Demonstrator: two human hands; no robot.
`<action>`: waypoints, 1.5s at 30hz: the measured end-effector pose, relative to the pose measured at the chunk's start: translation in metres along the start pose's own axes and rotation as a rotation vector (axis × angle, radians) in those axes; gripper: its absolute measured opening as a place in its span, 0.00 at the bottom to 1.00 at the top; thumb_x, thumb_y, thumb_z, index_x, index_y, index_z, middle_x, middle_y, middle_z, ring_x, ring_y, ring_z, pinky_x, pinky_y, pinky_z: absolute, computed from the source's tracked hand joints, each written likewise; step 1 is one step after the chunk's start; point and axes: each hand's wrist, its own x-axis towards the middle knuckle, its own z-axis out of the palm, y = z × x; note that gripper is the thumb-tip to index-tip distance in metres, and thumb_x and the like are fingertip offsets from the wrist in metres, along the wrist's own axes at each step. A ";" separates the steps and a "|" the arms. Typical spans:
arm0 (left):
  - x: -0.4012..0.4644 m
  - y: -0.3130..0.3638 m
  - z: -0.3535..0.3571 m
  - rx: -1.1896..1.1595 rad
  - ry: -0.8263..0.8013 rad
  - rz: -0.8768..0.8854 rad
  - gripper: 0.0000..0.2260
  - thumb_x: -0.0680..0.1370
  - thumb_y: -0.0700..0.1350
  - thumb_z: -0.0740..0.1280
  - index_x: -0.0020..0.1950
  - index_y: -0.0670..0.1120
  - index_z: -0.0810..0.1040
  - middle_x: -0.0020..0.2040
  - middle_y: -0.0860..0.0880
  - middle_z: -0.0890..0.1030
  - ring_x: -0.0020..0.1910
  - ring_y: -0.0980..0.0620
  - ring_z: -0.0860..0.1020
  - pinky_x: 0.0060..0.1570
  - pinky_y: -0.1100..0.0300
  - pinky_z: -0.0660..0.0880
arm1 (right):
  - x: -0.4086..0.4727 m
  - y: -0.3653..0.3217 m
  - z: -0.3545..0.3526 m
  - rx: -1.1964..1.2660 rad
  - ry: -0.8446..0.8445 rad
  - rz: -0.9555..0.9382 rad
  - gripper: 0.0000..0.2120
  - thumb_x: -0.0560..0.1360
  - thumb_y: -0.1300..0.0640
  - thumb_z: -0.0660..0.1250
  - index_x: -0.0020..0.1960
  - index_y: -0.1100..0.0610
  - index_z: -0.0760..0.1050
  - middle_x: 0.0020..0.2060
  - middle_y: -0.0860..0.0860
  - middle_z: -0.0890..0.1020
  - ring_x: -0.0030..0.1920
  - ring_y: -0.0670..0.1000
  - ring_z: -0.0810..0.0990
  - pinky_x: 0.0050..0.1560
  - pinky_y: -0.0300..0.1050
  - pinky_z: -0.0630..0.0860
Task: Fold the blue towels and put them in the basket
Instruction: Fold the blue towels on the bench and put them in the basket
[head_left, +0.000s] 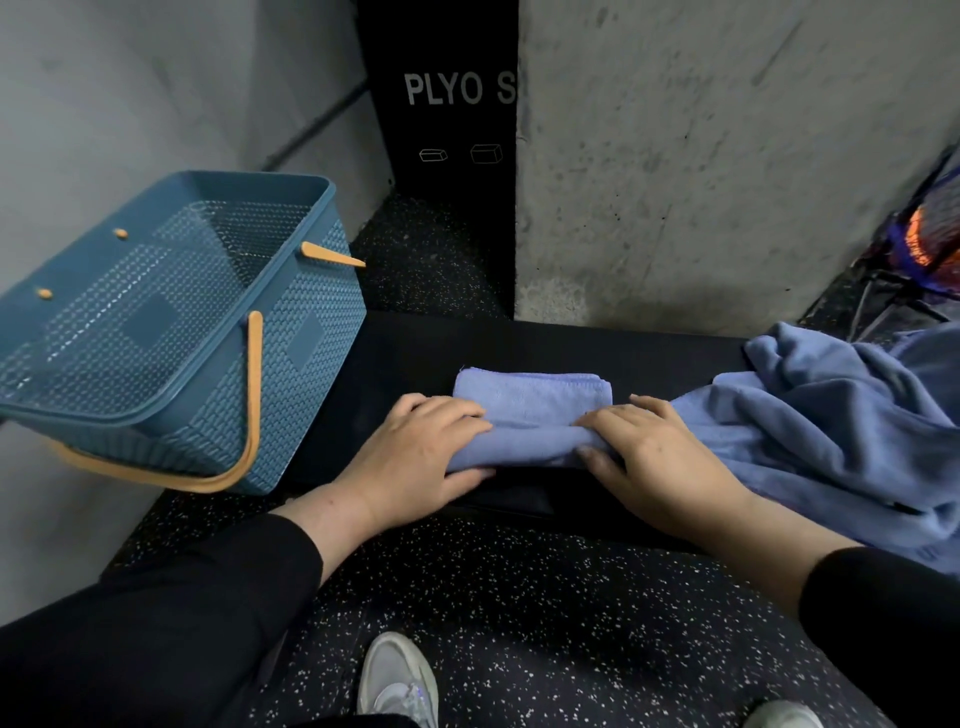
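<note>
One blue towel (530, 410) is nearly folded, lying at frame center on the black surface (405, 353). Its near edge is gripped by the left hand (415, 452) and the right hand (649, 457), fingers curled over the fold and thumbs tucked beneath. The long axis runs left-right across the frame, with the folded edge toward the person. The blue basket (171, 332), upper left, looks empty and is seen tilted. A heap of unfolded towels (831, 415) waits at the right. Judged early: nothing basketed yet.
</note>
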 end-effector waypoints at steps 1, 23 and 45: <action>0.001 0.000 -0.002 -0.050 0.030 -0.025 0.19 0.76 0.61 0.62 0.61 0.52 0.78 0.59 0.57 0.79 0.61 0.55 0.76 0.66 0.52 0.66 | 0.000 -0.001 -0.004 0.018 0.002 0.012 0.17 0.79 0.42 0.53 0.53 0.50 0.75 0.47 0.42 0.82 0.52 0.45 0.79 0.69 0.50 0.64; 0.039 0.002 -0.006 -0.298 -0.019 -0.460 0.12 0.81 0.56 0.64 0.62 0.55 0.79 0.49 0.57 0.80 0.54 0.54 0.76 0.59 0.57 0.68 | 0.049 0.011 -0.004 0.085 -0.175 0.252 0.14 0.82 0.46 0.59 0.62 0.49 0.78 0.55 0.47 0.81 0.58 0.54 0.77 0.59 0.54 0.74; 0.039 0.013 -0.070 -0.888 0.114 -0.429 0.01 0.77 0.45 0.72 0.48 0.50 0.83 0.45 0.51 0.85 0.44 0.61 0.80 0.45 0.67 0.76 | 0.060 -0.009 -0.076 0.581 -0.526 0.219 0.22 0.71 0.39 0.74 0.63 0.43 0.77 0.54 0.38 0.83 0.56 0.37 0.80 0.61 0.39 0.74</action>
